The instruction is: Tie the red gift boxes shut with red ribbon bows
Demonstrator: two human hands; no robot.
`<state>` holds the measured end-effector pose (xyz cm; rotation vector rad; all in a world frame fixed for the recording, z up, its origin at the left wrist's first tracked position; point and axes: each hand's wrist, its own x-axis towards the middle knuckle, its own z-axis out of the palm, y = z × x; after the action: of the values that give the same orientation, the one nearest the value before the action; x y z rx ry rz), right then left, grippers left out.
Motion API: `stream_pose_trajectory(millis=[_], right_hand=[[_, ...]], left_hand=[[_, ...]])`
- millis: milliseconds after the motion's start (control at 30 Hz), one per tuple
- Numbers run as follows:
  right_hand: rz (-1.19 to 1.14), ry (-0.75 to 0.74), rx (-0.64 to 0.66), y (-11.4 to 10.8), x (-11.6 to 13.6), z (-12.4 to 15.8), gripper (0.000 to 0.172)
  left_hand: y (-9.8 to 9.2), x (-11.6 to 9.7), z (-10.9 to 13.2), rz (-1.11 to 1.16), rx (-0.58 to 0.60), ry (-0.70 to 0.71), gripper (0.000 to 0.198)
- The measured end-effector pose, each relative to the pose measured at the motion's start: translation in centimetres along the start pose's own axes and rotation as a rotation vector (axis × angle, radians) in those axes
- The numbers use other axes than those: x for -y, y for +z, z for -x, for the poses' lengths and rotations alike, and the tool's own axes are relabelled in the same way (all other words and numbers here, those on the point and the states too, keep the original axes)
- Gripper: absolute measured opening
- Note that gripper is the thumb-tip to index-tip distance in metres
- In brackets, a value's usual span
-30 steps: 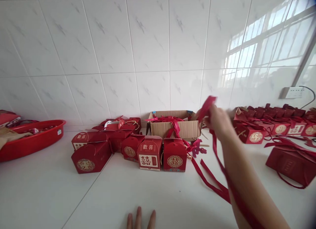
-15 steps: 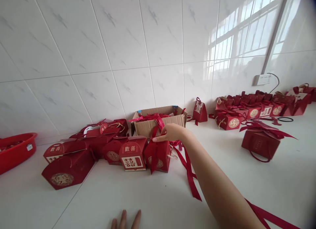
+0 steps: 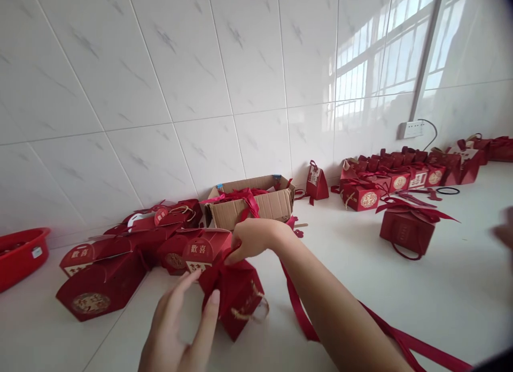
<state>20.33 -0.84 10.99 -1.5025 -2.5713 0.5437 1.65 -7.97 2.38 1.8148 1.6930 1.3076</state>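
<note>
My right hand is closed on the top of a small red gift box, which is tilted and drawn toward me. A long red ribbon trails under my right forearm across the white floor. My left hand is raised with its fingers spread, the fingertips touching the near side of that box. Just behind stands a cluster of red gift boxes with gold emblems. A brown cardboard carton full of red ribbons sits against the tiled wall.
A red plastic basin lies at the far left. Another red box with ribbon stands alone to the right. A row of several red boxes lines the wall at the right, below a socket. A blurred hand shows at the right edge.
My right hand dropped from the air onto the rightmost box and pulled it out of the cluster toward me. My left hand rose from the floor to touch it.
</note>
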Motion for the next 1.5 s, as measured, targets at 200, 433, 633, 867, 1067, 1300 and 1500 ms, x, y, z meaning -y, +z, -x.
stream_pose_trajectory(millis=[200, 433, 633, 867, 1067, 1300, 1500], right_hand=[[-0.064, -0.180, -0.119, -0.3, 2.2, 2.0, 0.032], [-0.128, -0.312, -0.108, -0.4, 2.2, 2.7, 0.028], [-0.164, -0.267, -0.137, -0.6, 0.7, 2.7, 0.023], [-0.182, -0.124, -0.179, -1.3, -1.0, 3.7, 0.026], [-0.176, 0.029, -0.153, -1.7, -2.6, 4.8, 0.034], [-0.149, 0.170, -0.131, -1.8, -3.9, 5.3, 0.036], [-0.068, 0.199, -0.182, -1.5, -4.1, 4.9, 0.024]], left_hand=[[0.1, -2.4, -3.6, -0.041, 0.165, 0.019, 0.060], [-0.9, -1.2, -1.7, 0.161, 0.121, -0.066, 0.052], [-1.2, -0.1, -0.3, 0.266, 0.018, -0.157, 0.045], [-1.9, 0.6, -0.6, 0.325, -0.095, -0.201, 0.041], [-2.4, 1.0, -0.9, 0.421, -0.257, -0.289, 0.033], [-2.6, 0.2, -0.6, 0.438, -0.259, -0.255, 0.030], [-2.3, 0.2, -0.6, 0.430, -0.228, -0.184, 0.029]])
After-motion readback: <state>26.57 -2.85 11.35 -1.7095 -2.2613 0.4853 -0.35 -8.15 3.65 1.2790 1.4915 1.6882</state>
